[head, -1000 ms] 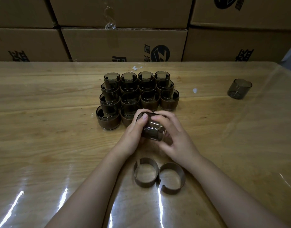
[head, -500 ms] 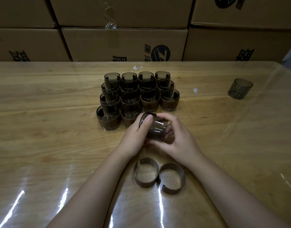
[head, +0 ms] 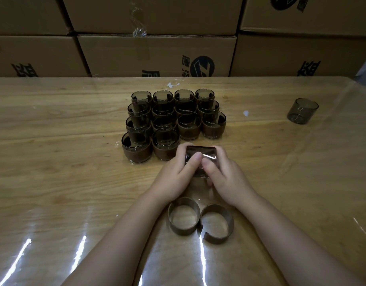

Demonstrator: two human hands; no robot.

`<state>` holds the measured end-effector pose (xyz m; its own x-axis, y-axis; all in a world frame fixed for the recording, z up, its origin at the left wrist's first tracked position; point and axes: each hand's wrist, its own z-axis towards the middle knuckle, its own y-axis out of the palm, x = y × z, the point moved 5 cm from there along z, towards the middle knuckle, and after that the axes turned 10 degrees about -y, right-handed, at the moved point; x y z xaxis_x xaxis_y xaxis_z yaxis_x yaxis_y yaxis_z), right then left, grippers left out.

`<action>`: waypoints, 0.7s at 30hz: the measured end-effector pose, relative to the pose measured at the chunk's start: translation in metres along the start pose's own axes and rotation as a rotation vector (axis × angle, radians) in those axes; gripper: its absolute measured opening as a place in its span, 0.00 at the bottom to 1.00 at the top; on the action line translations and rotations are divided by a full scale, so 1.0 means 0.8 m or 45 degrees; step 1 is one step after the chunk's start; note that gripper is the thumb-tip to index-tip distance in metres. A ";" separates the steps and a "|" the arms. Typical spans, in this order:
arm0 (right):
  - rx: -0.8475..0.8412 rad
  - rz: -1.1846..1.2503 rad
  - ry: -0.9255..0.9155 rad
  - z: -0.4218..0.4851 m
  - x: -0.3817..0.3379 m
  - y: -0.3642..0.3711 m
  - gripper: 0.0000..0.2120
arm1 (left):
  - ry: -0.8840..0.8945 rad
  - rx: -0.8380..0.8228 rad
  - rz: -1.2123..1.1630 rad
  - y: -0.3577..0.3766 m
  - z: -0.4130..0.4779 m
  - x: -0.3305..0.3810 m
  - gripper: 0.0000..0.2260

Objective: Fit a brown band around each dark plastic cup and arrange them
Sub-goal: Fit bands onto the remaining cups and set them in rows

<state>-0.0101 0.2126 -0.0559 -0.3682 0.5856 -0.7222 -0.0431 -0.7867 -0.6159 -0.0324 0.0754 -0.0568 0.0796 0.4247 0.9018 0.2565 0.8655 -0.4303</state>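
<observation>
Two spare bands [head: 183, 217] lie touching each other between the forearms, nearer the person than the held cup [head: 200, 156]; a dragged wrist could scatter them. Both hands pinch that cup between thumbs and curled fingers, the left hand [head: 173, 174] on its left side and the right hand [head: 225, 176] on its right, with the cup tipped over just above the table [head: 54, 182]. Whether a band already sits on it is hidden by the fingers. The glossy plastic may slip under a hard squeeze, and a split band could spring off. Just beyond the cup stands the block of banded cups [head: 167, 120], its front row half filled; a careless push there would topple neighbours. Well beyond and to the right waits one bare cup [head: 303, 110], with cardboard boxes [head: 157, 54] farthest.
</observation>
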 end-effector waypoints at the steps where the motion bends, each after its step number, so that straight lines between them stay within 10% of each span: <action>1: 0.010 0.024 0.013 0.000 0.000 -0.001 0.33 | 0.013 0.000 0.032 0.001 -0.001 0.001 0.32; 8: -0.015 -0.056 -0.013 -0.002 -0.003 0.001 0.42 | 0.009 -0.010 0.114 -0.002 -0.003 0.006 0.30; 21: 0.142 0.078 -0.473 -0.004 -0.034 -0.003 0.23 | -0.012 -0.005 0.062 -0.003 -0.004 0.009 0.32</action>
<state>0.0031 0.1996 -0.0358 -0.6833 0.4422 -0.5810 -0.1034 -0.8464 -0.5225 -0.0293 0.0752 -0.0492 0.0830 0.4688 0.8794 0.2563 0.8427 -0.4735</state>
